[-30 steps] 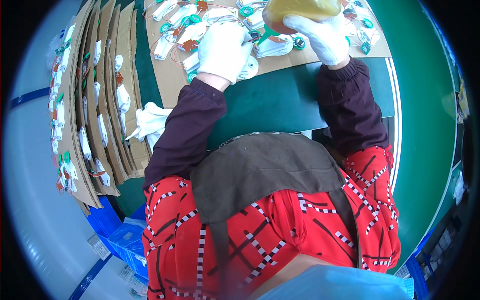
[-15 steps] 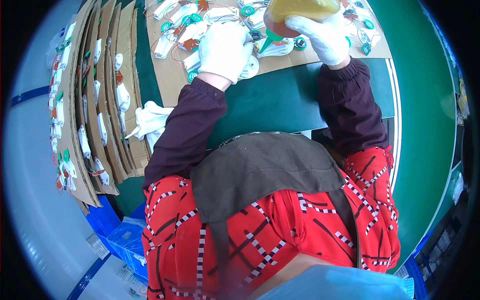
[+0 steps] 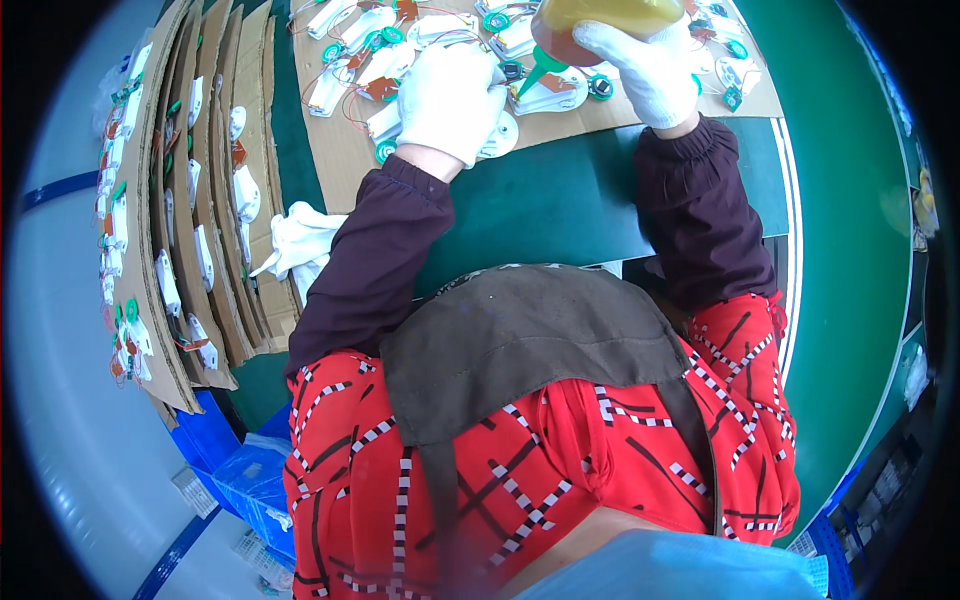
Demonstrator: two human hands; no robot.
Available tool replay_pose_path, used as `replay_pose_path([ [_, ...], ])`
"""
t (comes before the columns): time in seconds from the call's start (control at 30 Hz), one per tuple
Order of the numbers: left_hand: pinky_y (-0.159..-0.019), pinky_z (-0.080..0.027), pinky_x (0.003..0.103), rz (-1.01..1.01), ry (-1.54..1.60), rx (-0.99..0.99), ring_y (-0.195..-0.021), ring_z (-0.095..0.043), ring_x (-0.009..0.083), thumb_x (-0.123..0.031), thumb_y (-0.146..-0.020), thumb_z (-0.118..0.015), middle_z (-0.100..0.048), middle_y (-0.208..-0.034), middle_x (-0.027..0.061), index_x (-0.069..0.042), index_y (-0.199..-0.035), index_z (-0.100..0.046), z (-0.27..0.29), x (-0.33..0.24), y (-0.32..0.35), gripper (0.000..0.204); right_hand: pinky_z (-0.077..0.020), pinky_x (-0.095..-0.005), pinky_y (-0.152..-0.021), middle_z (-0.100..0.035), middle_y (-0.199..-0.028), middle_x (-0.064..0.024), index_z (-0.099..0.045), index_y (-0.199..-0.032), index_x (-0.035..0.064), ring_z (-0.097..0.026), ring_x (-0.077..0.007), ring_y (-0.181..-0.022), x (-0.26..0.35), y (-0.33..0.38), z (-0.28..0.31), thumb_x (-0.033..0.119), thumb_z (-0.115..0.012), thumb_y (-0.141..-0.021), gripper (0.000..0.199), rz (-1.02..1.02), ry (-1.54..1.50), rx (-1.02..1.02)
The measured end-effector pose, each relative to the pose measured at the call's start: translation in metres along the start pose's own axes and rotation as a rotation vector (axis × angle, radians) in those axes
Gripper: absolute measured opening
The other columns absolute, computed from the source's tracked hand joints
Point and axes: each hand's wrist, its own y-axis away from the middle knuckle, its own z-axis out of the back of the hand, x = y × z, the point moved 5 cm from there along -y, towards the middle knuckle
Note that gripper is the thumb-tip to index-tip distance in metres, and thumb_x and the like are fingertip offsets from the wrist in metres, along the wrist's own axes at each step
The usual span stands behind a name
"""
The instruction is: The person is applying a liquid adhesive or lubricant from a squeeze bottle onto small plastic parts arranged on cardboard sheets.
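A squeeze bottle [image 3: 606, 14] of yellowish liquid, tipped nozzle-down, is gripped by my white-gloved right hand [image 3: 645, 72]. Its green nozzle [image 3: 538, 72] points down and left at a white plastic housing [image 3: 553, 95] with a brown patch and a round end. Just left of that, my gloved left hand [image 3: 450, 105] is closed low over the parts; its fingertips are hidden, so what they hold cannot be made out. A small black square piece [image 3: 512, 70] is beside its fingers. A white disc-ended part [image 3: 499, 136] shows below this hand.
Several similar white housings with green coils [image 3: 390, 36] and thin wires cover a cardboard sheet [image 3: 340, 165] on the green table [image 3: 540, 195]. Upright cardboard sheets [image 3: 262, 190] bearing more units stand at the left, near a crumpled white cloth [image 3: 300, 238]. A blue bin [image 3: 255, 480] is lower left.
The bottle has shifted slightly right, and its nozzle tip has moved a little up and left over the housing. My left hand stays almost still.
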Motion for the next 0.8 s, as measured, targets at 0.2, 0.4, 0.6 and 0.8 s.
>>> replay_pose_path([
  [0.2, -0.070, -0.052, 0.038, -0.001, 0.023, 0.004, -0.083, -0.061, 0.0256, -0.026, -0.076, -0.067, -0.065, -0.081, 0.0054, -0.016, -0.083, -0.074, 0.001, 0.000, 0.000, 0.014, -0.0497, -0.0292, -0.084, -0.065, -0.105, -0.0057, -0.059, -0.115, 0.0067, -0.062, -0.0180, -0.097, 0.005, 0.002, -0.001, 0.015, -0.073, -0.080, 0.039, -0.004, 0.031, -0.030],
  [0.4, -0.070, -0.052, 0.039, 0.020, 0.025, 0.012, -0.081, -0.062, 0.0254, -0.027, -0.076, -0.067, -0.066, -0.079, 0.0059, -0.016, -0.082, -0.074, 0.001, 0.003, 0.001, 0.014, -0.0464, -0.0299, -0.086, -0.060, -0.109, -0.0052, -0.050, -0.124, 0.0028, -0.057, -0.0155, -0.098, 0.031, -0.008, -0.025, 0.005, -0.075, -0.072, 0.057, -0.076, -0.173, -0.061],
  [0.6, -0.068, -0.053, 0.039, 0.006, 0.016, 0.017, -0.079, -0.063, 0.0256, -0.026, -0.075, -0.067, -0.066, -0.077, 0.0065, -0.016, -0.081, -0.074, 0.001, 0.002, -0.002, 0.014, -0.0464, -0.0293, -0.085, -0.060, -0.109, -0.0053, -0.050, -0.124, 0.0026, -0.057, -0.0149, -0.097, 0.023, -0.006, -0.023, 0.006, -0.075, -0.073, 0.056, -0.127, -0.190, -0.059],
  [0.8, -0.068, -0.053, 0.039, 0.019, 0.024, 0.038, -0.078, -0.063, 0.0250, -0.025, -0.075, -0.067, -0.066, -0.078, 0.0061, -0.017, -0.081, -0.074, -0.001, 0.002, -0.004, 0.013, -0.0474, -0.0281, -0.081, -0.061, -0.104, -0.0046, -0.052, -0.120, 0.0017, -0.058, -0.0140, -0.093, 0.035, -0.010, -0.025, 0.009, -0.073, -0.075, 0.051, -0.081, -0.108, -0.053],
])
